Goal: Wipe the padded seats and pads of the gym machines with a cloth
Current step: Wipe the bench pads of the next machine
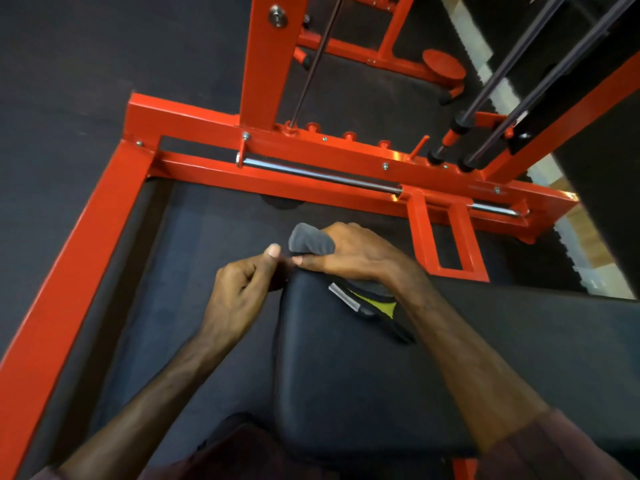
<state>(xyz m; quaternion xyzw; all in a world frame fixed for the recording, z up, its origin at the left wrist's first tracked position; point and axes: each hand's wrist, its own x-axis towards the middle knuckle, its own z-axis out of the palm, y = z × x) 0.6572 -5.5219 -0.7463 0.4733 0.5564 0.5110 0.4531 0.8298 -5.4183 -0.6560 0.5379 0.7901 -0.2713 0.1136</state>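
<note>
A black padded seat (363, 368) fills the lower middle of the view. My right hand (360, 254) rests at its far left corner, shut on a dark grey cloth (310, 240) that bulges out above the fingers. More of the cloth, with a yellow patch and a grey strip (372, 303), trails under my right wrist onto the pad. My left hand (242, 285) hovers just left of the seat's corner, fingers curled, thumb tip almost touching the right thumb; whether it pinches a cloth edge is unclear.
The red steel frame (86, 244) of the machine runs along the left and across the top, with a chrome rod (318, 174) and black guide bars (540, 81) at upper right. Dark rubber flooring (194, 237) lies inside the frame.
</note>
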